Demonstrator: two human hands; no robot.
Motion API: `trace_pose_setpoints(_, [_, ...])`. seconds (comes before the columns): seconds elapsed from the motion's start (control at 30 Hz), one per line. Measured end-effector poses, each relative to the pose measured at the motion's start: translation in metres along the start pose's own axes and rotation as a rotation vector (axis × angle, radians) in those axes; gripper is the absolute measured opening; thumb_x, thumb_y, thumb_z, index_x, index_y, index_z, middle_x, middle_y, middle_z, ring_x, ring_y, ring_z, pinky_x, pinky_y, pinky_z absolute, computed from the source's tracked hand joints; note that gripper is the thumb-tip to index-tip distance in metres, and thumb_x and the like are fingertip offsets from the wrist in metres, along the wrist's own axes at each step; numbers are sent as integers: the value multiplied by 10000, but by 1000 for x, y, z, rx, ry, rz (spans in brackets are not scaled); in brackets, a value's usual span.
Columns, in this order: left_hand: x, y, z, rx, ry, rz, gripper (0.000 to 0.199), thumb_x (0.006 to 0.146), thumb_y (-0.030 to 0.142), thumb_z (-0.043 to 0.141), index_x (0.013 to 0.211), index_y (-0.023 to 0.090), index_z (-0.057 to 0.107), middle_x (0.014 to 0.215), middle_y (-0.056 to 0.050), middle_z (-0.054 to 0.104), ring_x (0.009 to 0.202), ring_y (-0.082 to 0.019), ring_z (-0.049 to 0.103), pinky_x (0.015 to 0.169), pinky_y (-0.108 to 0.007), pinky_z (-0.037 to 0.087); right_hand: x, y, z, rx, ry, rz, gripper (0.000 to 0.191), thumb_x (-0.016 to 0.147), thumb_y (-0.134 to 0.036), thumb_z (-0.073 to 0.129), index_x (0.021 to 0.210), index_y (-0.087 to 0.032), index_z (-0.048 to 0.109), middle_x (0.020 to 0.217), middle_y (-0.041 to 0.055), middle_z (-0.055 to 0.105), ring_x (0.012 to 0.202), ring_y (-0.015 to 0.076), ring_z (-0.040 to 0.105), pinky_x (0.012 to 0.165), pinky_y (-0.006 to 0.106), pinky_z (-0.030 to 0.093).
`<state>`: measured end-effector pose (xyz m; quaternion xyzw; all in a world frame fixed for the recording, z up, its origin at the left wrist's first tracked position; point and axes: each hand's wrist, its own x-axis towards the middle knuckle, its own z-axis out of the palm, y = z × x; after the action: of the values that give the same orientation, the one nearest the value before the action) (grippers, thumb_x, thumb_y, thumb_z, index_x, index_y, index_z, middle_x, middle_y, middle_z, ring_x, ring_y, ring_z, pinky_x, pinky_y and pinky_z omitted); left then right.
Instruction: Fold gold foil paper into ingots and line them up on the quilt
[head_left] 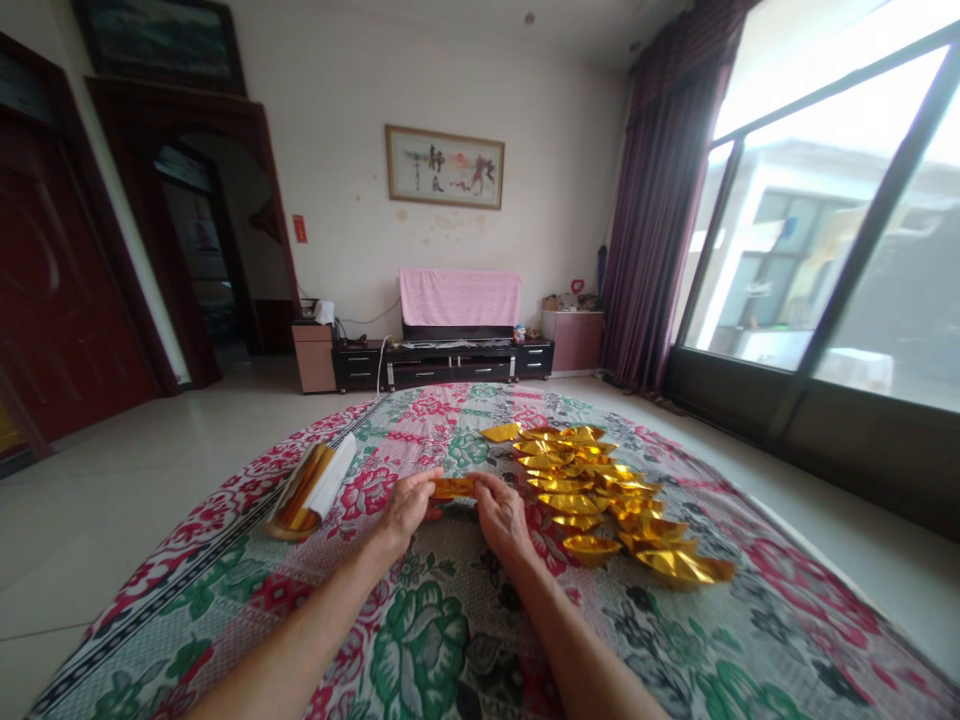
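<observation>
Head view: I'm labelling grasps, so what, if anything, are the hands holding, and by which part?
A strip of gold foil paper, held by its ends: left hand at the left, right hand at the right.

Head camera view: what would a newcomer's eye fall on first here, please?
Probably the cluster of shiny gold foil boat shapes, right of centre on the red, green and white floral tablecloth. Next, at the centre, the left hand and right hand hold a folded gold foil piece. Beyond, a pink cloth hangs above the low black cabinet.
</observation>
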<state>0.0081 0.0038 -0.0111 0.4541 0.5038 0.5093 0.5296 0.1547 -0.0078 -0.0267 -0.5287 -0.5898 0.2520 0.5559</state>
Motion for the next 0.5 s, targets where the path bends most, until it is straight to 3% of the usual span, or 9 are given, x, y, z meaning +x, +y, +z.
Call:
trace_pose_setpoints(0.17, [-2,1,1,4,-31,-16,437,691,144,493,1110,128,617,898,-90,711,761,-208,662,533,-245,477,0,0,0,4,55,15,357,758,-363,419,876,-214,721,596,3,631,624,164,582,549,219,433])
trace_pose_setpoints(0.5, [-1,0,0,5,-30,6,425,683,147,517,1091,131,635,927,-102,707,808,-220,655,534,-242,475,0,-1,-1,-5,25,4,363,768,-372,414,903,-220,714,655,5,658,636,161,591,580,225,445])
